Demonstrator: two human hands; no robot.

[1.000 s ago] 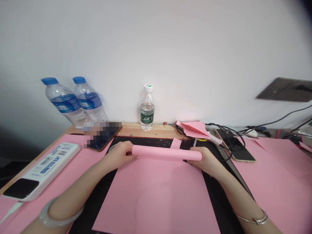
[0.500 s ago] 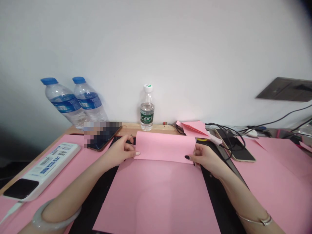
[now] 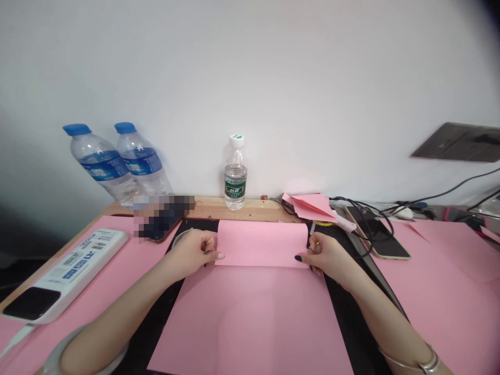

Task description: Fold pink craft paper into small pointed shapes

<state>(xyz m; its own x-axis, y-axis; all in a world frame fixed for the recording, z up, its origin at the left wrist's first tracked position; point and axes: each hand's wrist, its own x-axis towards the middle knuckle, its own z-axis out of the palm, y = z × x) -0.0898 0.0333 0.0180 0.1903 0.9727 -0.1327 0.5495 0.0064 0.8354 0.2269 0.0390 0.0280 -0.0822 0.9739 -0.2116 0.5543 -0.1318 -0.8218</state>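
Observation:
A large pink sheet of paper [image 3: 250, 317] lies on a black mat [image 3: 144, 333] in front of me. Its far end is curled over toward me as a folded flap [image 3: 261, 244]. My left hand [image 3: 197, 252] pinches the left edge of the flap between thumb and fingers. At the right edge, my right hand [image 3: 322, 255] grips the flap the same way, its dark-nailed thumb on top. Some fingertips of both hands are hidden behind the paper.
Behind the paper stands a small water bottle [image 3: 235, 179]. Two larger bottles [image 3: 101, 166] lean at the left, near a phone [image 3: 167, 219] and a white power bank [image 3: 70, 273]. Folded pink paper [image 3: 312, 207], black cables and another phone [image 3: 377, 232] lie at the right.
Both hands have moved slightly toward me with the flap, whose lower edge sits nearer. More of the wooden table edge shows behind it.

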